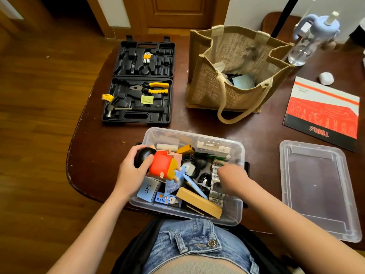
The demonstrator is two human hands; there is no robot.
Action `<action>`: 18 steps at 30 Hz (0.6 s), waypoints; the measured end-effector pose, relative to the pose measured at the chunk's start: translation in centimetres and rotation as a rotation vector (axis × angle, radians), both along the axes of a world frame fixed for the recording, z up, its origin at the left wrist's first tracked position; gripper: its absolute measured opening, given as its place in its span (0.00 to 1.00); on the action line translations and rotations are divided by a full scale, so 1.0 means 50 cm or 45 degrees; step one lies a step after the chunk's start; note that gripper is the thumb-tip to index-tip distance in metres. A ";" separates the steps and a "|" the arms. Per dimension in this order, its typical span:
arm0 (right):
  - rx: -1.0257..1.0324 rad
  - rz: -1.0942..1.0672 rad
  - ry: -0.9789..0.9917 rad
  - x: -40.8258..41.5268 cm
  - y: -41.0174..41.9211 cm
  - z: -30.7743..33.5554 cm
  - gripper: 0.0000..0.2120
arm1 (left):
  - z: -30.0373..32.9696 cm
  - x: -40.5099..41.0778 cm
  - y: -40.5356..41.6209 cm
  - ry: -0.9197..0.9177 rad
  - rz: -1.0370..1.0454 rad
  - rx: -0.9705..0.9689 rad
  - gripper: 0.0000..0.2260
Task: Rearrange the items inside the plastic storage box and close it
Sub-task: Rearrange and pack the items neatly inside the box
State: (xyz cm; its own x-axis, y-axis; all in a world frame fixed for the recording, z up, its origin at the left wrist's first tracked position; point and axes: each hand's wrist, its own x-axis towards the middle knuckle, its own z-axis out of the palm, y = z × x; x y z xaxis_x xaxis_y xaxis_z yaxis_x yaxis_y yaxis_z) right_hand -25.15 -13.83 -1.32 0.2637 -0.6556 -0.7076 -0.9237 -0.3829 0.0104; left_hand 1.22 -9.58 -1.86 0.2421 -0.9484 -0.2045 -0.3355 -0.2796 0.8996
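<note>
your left hand [132,171] is gripping the toy figure [158,165] over the box's [236,213] left side; your right hand [231,176] is reaching among the batteries [216,172], its grip hidden. the lid [318,190] is lying right, long axis running away from you, nearer your right hand.

tool case: open black case [141,82], far left of tabletop [88,155], holds pliers [152,88], hammer [126,110], hex keys [146,57]
jute bag: [237,76] upright, open, centre back
bottle: clear, blue cap [310,40], far right
booklet: red "TOOLS" [324,113], right
</note>
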 end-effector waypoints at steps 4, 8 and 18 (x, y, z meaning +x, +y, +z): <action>0.099 -0.121 -0.162 0.021 -0.014 -0.006 0.12 | 0.015 0.015 0.008 -0.133 -0.077 -0.049 0.13; 0.069 -0.276 -0.471 0.057 -0.030 -0.005 0.12 | 0.025 0.032 0.015 -0.216 -0.143 -0.033 0.15; 0.307 -0.059 -0.879 0.149 -0.020 0.037 0.06 | 0.017 0.040 0.006 -0.026 0.357 -0.101 0.03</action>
